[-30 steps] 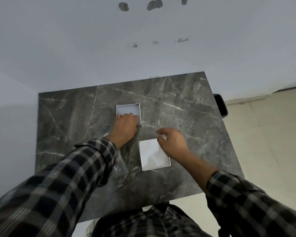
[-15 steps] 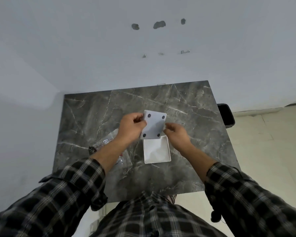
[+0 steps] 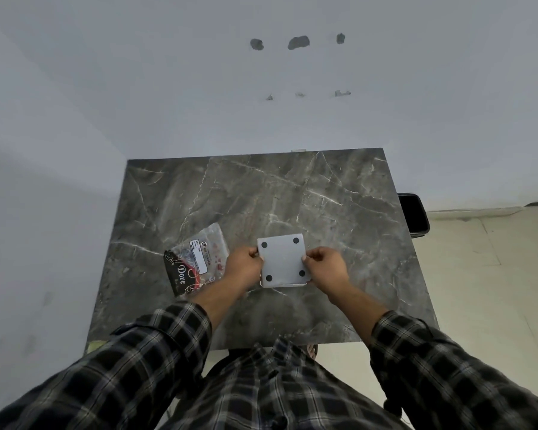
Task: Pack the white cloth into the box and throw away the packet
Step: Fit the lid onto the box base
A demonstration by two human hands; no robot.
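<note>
While the white box [image 3: 282, 261], four dark dots on its upturned face, is gripped at its edges by the left hand [image 3: 243, 268] and right hand [image 3: 325, 264], the packet [image 3: 196, 262] is left on the worktop [image 3: 339, 197] just left of it.

— Where does the camera sit?
— On the person's head, tilted forward and down over the marble table [image 3: 339, 187], close above both sleeves.
— Any second view?
— No, just that wide-angle one, facing the wall [image 3: 168, 88].
</note>
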